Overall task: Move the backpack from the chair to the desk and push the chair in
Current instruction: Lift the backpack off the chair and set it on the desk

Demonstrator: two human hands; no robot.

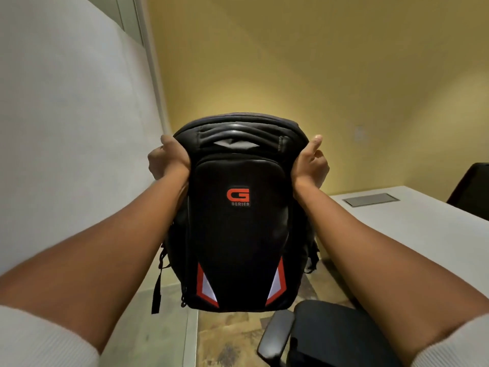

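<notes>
While the black fabric backpack with a red "G SERIES" logo and red-and-white corner panels is held upright in the air, it is gripped near its top on both sides. The left hand is clamped on the left upper edge of the backpack, with the fingers wrapped behind the fabric. The right hand is clamped on the right upper edge, with the thumb raised beside the top. The backpack is suspended clear of every surface, above the patterned floor. The black office chair with a padded armrest is seen near and to the right, below the backpack and apart from it. The white rectangular desk with a grey inset cable panel lies to the right, beyond the right forearm. A grey partition panel stands on the left, and a yellow wall is seen at the far side
</notes>
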